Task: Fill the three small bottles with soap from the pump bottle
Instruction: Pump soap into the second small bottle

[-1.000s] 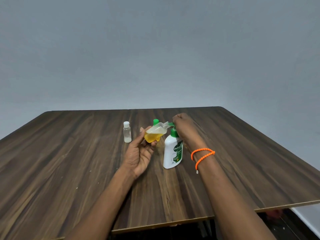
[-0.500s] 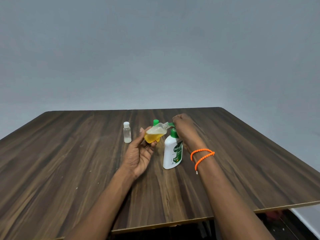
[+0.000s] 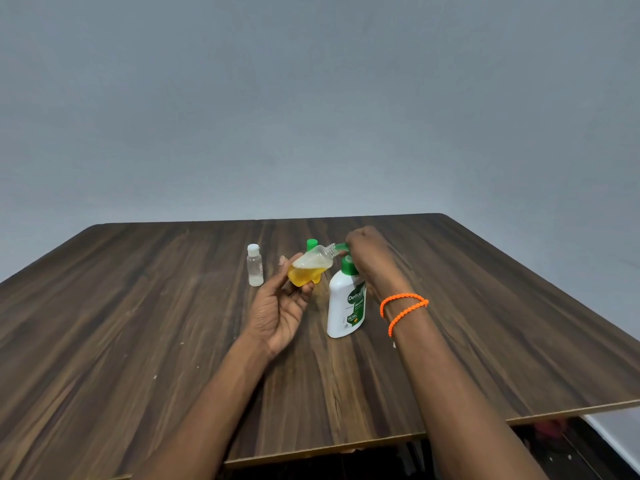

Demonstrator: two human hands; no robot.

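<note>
A left hand (image 3: 277,306) is pinching a small, light, likely slippery clear plastic bottle of yellow soap (image 3: 309,268) tilted against the spout of a white, green-topped pump bottle (image 3: 346,303), whose pump head a curled right hand (image 3: 369,254) is pressing.

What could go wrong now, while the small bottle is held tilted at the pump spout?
1. The small bottle is tilted, about half full of yellow soap, its open neck at the spout; a further tilt by the left hand may spill it.
2. The neck is narrow, so soap may miss it and drip on the table.
3. The right hand presses the pump bottle from above; it could tip.
</note>
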